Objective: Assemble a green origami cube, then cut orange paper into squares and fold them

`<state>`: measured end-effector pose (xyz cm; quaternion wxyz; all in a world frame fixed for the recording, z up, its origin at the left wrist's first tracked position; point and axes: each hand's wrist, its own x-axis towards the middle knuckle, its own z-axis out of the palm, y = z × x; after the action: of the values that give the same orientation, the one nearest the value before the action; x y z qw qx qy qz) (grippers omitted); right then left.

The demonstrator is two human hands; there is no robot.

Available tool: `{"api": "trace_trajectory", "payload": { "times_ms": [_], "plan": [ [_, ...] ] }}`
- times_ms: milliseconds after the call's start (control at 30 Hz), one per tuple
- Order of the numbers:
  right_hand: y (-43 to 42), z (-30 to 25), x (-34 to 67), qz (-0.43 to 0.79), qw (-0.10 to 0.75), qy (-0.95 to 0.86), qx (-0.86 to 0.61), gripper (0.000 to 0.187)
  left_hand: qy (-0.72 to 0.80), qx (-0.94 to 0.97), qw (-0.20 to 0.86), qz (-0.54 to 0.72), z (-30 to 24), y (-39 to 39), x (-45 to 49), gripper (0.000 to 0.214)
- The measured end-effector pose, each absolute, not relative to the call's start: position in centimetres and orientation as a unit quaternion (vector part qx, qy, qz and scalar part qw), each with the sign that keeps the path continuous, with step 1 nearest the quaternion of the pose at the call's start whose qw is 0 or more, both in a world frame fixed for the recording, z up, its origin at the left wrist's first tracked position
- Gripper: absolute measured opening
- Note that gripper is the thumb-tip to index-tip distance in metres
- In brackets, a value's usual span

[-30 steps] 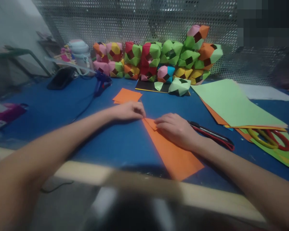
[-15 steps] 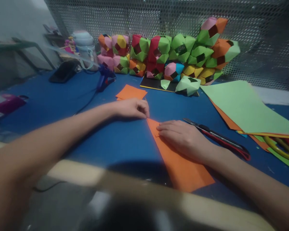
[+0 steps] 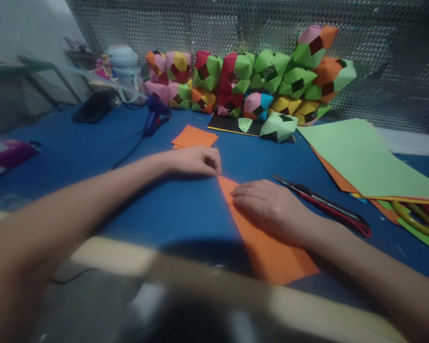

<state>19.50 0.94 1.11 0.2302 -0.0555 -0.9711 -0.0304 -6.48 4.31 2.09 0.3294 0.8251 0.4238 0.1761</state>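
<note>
An orange sheet of paper, with a folded edge, lies slanted on the blue table, its narrow tip pointing away from me. At that tip my left hand is closed, its curled fingers pinching the corner. My right hand rests palm down on the upper part of the sheet, its fingers stretched flat and together, covering some of the paper. To the right of this hand lies a red and black utility knife with its blade out. Behind my left hand sit a few small orange paper squares.
Colourful folded-paper balls are stacked along the perforated metal screen. A blue glue gun, a phone and a bottle stand at the back left. Coloured sheets partly cover yellow-handled scissors at the right.
The fingers of my right hand have shifted very slightly left along the orange paper. My left hand stays at the tip.
</note>
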Motion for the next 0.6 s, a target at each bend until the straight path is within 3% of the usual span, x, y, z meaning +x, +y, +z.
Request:
{"api": "trace_trajectory", "payload": {
  "times_ms": [600],
  "plan": [
    [0.87,1.28,19.6,-0.004,0.193,-0.978,-0.08,0.029,0.435,0.827,0.315,0.165,2.17,4.23,-6.28,0.008]
  ]
}}
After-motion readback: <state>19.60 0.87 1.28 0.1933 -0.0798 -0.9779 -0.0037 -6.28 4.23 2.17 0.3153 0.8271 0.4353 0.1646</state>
